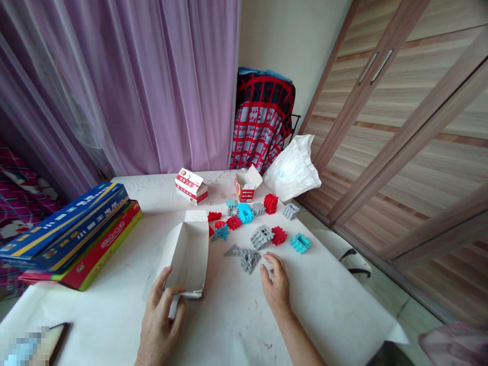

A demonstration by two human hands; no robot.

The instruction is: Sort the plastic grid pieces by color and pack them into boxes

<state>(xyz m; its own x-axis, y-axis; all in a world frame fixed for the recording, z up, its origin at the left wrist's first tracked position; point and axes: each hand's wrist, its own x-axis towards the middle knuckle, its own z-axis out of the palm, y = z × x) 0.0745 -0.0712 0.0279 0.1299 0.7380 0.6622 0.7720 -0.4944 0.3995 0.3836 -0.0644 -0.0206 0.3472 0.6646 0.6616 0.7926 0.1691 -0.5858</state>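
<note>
My left hand (162,315) is at the near left corner of an open white cardboard box (176,254), its fingers bent over the rim. The box lies long side away from me, and no blocks show inside it. Just right of the grey interlocking blocks (249,261), my right hand (277,285) hovers with thumb and fingers apart, holding nothing. Beyond it lie a grey block cube (262,237), a red block piece (279,235) and a turquoise block ring (301,243). A bright blue block piece (245,213) sits among more red and grey pieces farther back.
Two small red-and-white cartons, one closed-looking (191,186) and one with raised flaps (247,185), stand at the back. A white plastic bag (293,170) rests at the far right edge. Blue (68,223) and red (102,246) game boxes are stacked left. A phone-like device (57,340) lies front left.
</note>
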